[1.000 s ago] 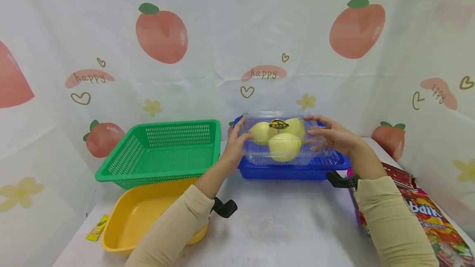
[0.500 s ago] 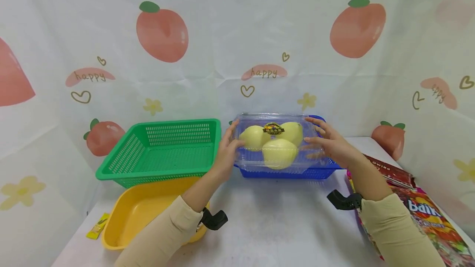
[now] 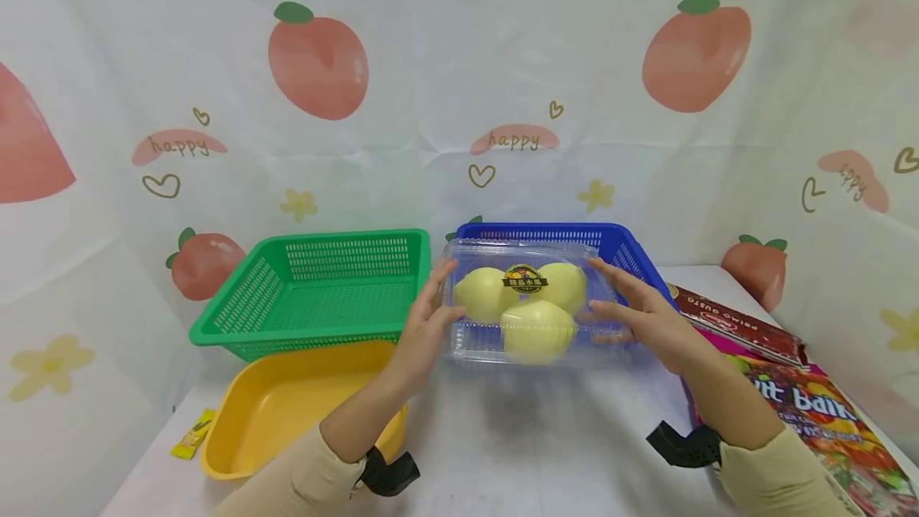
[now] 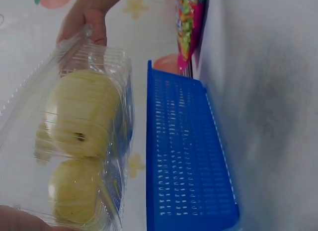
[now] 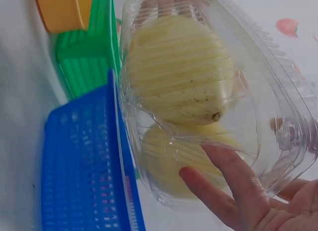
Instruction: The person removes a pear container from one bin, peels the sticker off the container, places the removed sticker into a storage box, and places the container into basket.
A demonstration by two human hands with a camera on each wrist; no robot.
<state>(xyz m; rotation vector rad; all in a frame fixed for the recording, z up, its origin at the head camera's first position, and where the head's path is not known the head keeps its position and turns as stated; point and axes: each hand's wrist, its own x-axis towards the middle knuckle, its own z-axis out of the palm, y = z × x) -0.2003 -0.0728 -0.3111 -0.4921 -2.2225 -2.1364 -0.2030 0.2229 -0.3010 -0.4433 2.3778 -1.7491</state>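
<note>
Both hands hold a clear plastic clamshell fruit box [image 3: 474, 343] with a dark label and three pale yellow fruits [image 3: 537, 331] inside. My left hand [image 3: 420, 333] grips its left end, thumb on the near side. At the right end my right hand [image 3: 660, 329] holds it, its fingers spread along the side and seen through the plastic in the right wrist view. The box is raised and tilted toward me, overlapping the front of the blue basket [image 3: 626, 250]. Side-on in the left wrist view, a gap shows between box and basket.
Left of the blue basket stands a green basket [image 3: 337, 305], with a yellow basin [image 3: 287, 405] in front of it. A small yellow packet [image 3: 192, 435] lies at far left. On the right are a dark red packet [image 3: 739, 325] and a colourful candy bag [image 3: 811, 413].
Both hands have brought the fruit box down and nearer to me, slightly left, from over the blue basket to in front of it. More of the basket's back now shows.
</note>
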